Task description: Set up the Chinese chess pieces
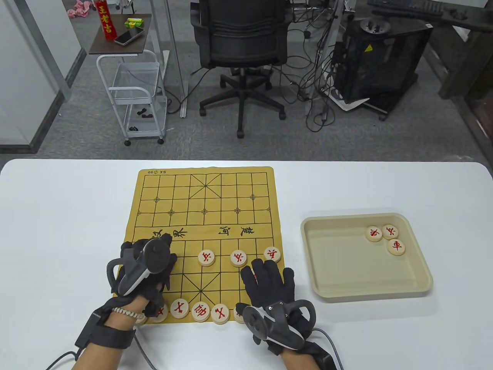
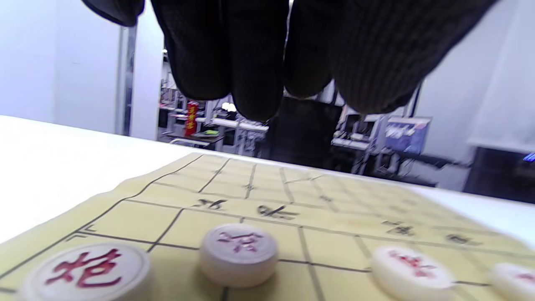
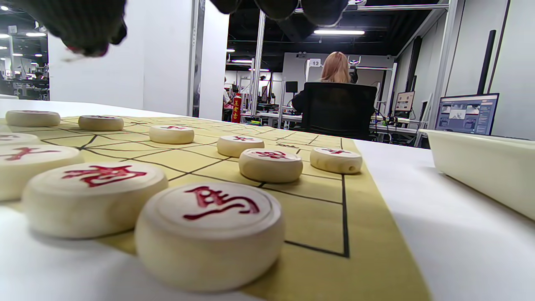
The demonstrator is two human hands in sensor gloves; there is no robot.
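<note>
The yellow chess board [image 1: 204,216] lies in the middle of the white table. Three red-lettered pieces [image 1: 206,258] stand in a row on its near half. More pieces [image 1: 200,311] line the near edge. My left hand [image 1: 169,252] hovers over the board's near left part. Its fingers [image 2: 250,83] hang above a cannon piece [image 2: 85,269] and a soldier piece [image 2: 238,253] and hold nothing. My right hand [image 1: 265,269] lies spread over the near right part, empty. Its thumb [image 3: 83,42] hangs above the pieces [image 3: 209,234] on the near row.
A beige tray [image 1: 335,285] stands to the right of the board with three pieces [image 1: 389,237] in its far right corner. Its wall shows in the right wrist view [image 3: 480,167]. An office chair [image 1: 240,42] and a cart [image 1: 134,96] stand beyond the table.
</note>
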